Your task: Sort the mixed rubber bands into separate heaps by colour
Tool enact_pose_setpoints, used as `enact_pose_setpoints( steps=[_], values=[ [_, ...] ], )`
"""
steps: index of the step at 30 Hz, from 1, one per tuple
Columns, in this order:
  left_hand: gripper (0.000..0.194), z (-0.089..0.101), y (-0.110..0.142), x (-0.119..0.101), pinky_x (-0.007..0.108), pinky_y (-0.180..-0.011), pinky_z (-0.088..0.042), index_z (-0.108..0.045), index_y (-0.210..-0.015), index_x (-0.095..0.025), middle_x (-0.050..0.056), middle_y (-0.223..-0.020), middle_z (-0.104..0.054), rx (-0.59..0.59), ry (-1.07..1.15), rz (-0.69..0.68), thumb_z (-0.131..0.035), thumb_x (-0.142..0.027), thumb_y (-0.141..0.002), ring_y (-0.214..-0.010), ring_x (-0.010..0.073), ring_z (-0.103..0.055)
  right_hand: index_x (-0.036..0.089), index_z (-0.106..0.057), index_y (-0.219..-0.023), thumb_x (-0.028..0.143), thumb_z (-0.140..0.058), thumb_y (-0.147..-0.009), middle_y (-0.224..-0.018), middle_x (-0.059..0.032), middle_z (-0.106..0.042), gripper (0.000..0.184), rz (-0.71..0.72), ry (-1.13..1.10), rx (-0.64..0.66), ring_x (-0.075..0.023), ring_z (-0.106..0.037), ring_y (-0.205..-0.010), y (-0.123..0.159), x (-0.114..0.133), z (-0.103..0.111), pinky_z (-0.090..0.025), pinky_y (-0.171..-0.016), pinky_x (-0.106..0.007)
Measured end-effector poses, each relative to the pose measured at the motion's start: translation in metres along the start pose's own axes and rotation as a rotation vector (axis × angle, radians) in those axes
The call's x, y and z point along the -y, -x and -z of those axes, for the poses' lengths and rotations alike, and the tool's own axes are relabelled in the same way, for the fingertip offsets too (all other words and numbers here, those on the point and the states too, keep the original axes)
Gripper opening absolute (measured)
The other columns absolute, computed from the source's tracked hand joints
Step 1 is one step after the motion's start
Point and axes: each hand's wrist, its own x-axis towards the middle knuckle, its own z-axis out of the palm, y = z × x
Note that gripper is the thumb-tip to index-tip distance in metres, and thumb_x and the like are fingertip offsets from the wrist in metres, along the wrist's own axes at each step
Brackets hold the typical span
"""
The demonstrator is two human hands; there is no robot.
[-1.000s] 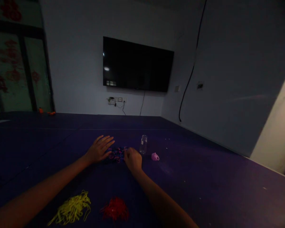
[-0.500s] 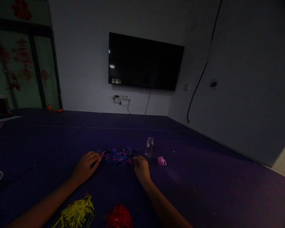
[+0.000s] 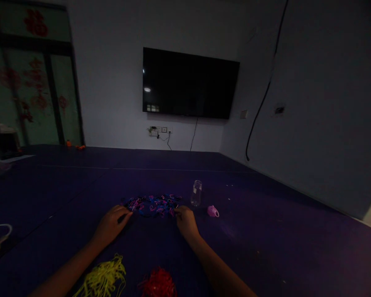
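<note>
Small elastic bands (image 3: pixel 161 205) in pink, blue and black lie in a loose spread on the dark purple surface. At their left edge is my left hand (image 3: pixel 111 222), thumb and forefinger closed together by the outermost bands. My right hand (image 3: pixel 186 222) is at the right edge, its fingers pinched beside the bands. Whatever is between the fingertips of either hand is too small and dark to name. Just beyond my right hand stands a clear open bottle (image 3: pixel 196 194). A pink cap with a ring handle (image 3: pixel 212 211) lies to the right of it.
Close to me lie a heap of yellow strings (image 3: pixel 104 278) and a red tangled bundle (image 3: pixel 159 284). A white looped handle (image 3: pixel 6 229) shows at the left edge. On the far wall hang a television (image 3: pixel 190 84) and cables; small orange objects (image 3: pixel 79 147) sit by the door.
The view has shifted slightly, so everything appears a little lower and to the right. Both hands stay at the edges of the bands, fingers still pinched.
</note>
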Motion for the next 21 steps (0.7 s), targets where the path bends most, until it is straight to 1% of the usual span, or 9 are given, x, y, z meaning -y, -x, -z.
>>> enact_pose_setpoints(
  steps=[3, 8, 12, 16, 21],
  values=[
    [0.026, 0.001, 0.000, -0.001, 0.029, -0.063, -0.052, -0.065, -0.070, -0.022, 0.001, -0.070, -0.066, 0.040, 0.007, 0.009, -0.047, -0.032, -0.087, -0.067, 0.0162, -0.063, 0.019, -0.072, -0.084, -0.004, -0.041, -0.069, -0.087, -0.0060, -0.070, 0.041, 0.012, 0.045, 0.016, -0.0163, -0.064, -0.081, -0.001, -0.001, -0.001, -0.047, -0.073, -0.021],
    [0.023, 0.000, -0.003, -0.004, 0.031, -0.070, -0.052, -0.066, -0.077, -0.022, 0.002, -0.076, -0.068, 0.092, 0.043, -0.049, -0.047, -0.029, -0.088, -0.074, 0.0163, -0.063, 0.018, -0.070, -0.087, -0.002, -0.039, -0.072, -0.089, -0.0077, -0.069, 0.040, 0.006, 0.082, 0.020, -0.0165, -0.063, -0.082, -0.001, 0.003, -0.003, -0.046, -0.073, -0.022],
    [0.021, -0.003, -0.003, -0.002, 0.034, -0.078, -0.052, -0.066, -0.093, -0.023, 0.004, -0.091, -0.070, 0.164, 0.046, -0.134, -0.046, -0.026, -0.089, -0.087, 0.0177, -0.063, 0.018, -0.069, -0.086, 0.000, -0.038, -0.076, -0.091, -0.0079, -0.068, 0.037, 0.057, 0.099, 0.046, -0.0171, -0.062, -0.087, 0.000, 0.011, 0.001, -0.044, -0.078, -0.023],
    [0.027, -0.006, -0.002, 0.000, 0.039, -0.087, -0.050, -0.063, -0.109, -0.025, 0.005, -0.108, -0.068, 0.253, 0.015, -0.179, -0.045, -0.023, -0.089, -0.102, 0.0196, -0.059, 0.020, -0.069, -0.087, 0.001, -0.038, -0.076, -0.093, -0.0070, -0.068, 0.038, 0.066, 0.181, 0.068, -0.0175, -0.060, -0.090, 0.001, 0.014, 0.004, -0.043, -0.081, -0.024],
    [0.030, -0.007, 0.000, 0.002, 0.041, -0.091, -0.048, -0.062, -0.114, -0.027, 0.004, -0.117, -0.064, 0.330, 0.003, -0.168, -0.046, -0.024, -0.089, -0.112, 0.0207, -0.054, 0.020, -0.069, -0.087, 0.002, -0.040, -0.074, -0.095, -0.0067, -0.068, 0.037, 0.070, 0.203, 0.083, -0.0181, -0.059, -0.092, 0.001, 0.013, 0.004, -0.042, -0.084, -0.025]
  ],
)
